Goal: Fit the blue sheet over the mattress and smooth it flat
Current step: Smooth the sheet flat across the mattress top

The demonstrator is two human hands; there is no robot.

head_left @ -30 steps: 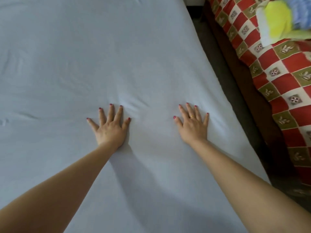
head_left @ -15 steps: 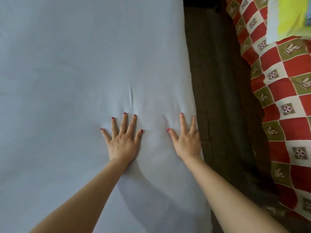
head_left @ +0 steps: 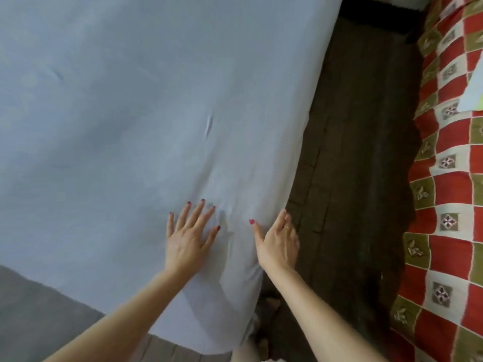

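Observation:
The pale blue sheet [head_left: 146, 105] covers the mattress and fills most of the view. A short crease stands up near its middle-right, and soft folds run between my hands. My left hand [head_left: 189, 235] lies flat on the sheet, fingers spread. My right hand [head_left: 278, 242] rests at the mattress's right edge, thumb on top and fingers curled down over the side against the sheet. Whether those fingers pinch the fabric is hidden. The sheet's near corner hangs rounded at the bottom centre.
A dark floor strip [head_left: 352, 158] runs along the mattress's right side. Beyond it lies a second bed with a red, white and olive checked cover [head_left: 449, 194]. Grey floor [head_left: 39, 317] shows at the bottom left.
Both hands have slid right toward the mattress edge. My right hand went from flat on top to curling over the side. The view has shifted toward the near corner.

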